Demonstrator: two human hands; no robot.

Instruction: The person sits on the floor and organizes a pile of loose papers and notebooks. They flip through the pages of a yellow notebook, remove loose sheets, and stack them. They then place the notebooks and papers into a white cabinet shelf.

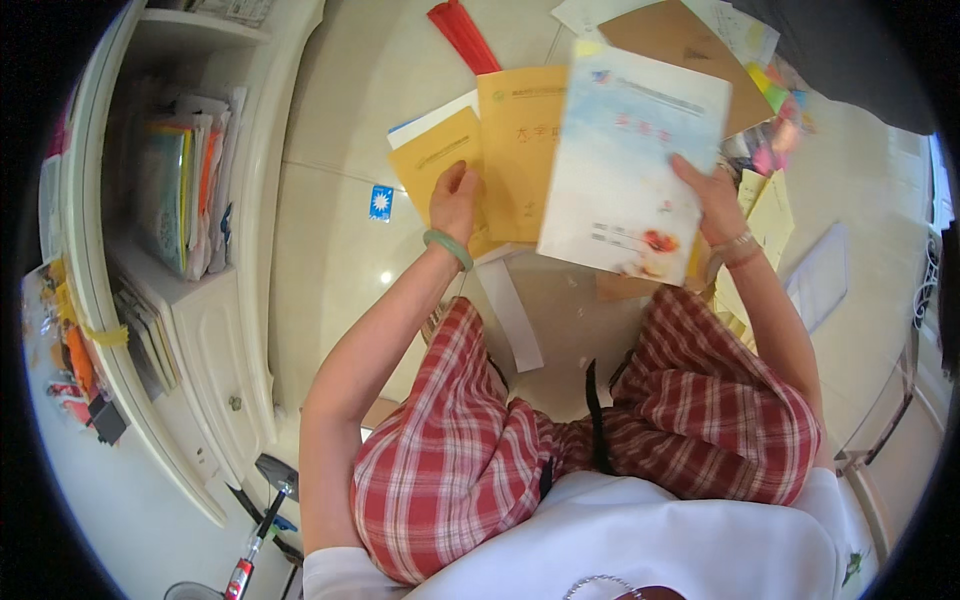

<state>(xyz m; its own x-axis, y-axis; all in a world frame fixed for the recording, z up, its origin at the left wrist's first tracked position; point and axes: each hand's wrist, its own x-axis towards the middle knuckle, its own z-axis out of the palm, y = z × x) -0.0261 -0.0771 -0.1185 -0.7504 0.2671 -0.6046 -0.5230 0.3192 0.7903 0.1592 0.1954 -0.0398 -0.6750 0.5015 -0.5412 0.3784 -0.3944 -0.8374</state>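
My right hand (pixel 708 205) holds a white and pale-blue booklet (pixel 630 170) by its right edge, thumb on top of the cover. A reddish picture decorates the booklet's lower part. My left hand (pixel 455 205), with a green bangle at its wrist, is over a yellow envelope (pixel 425 158). Its fingers are curled in; whether they grip an edge is hidden. A larger tan envelope (pixel 512 160) lies just right of that hand, partly covered by the booklet.
Around lie a red folded strip (pixel 464 38), a blue card (pixel 381 203), a brown folder (pixel 690 55), a white paper strip (pixel 512 315) and a clear plastic sleeve (pixel 820 275). A white cabinet (pixel 215 360) with upright folders (pixel 190 190) stands on the left. My knees in plaid trousers (pixel 440 440) border the near side.
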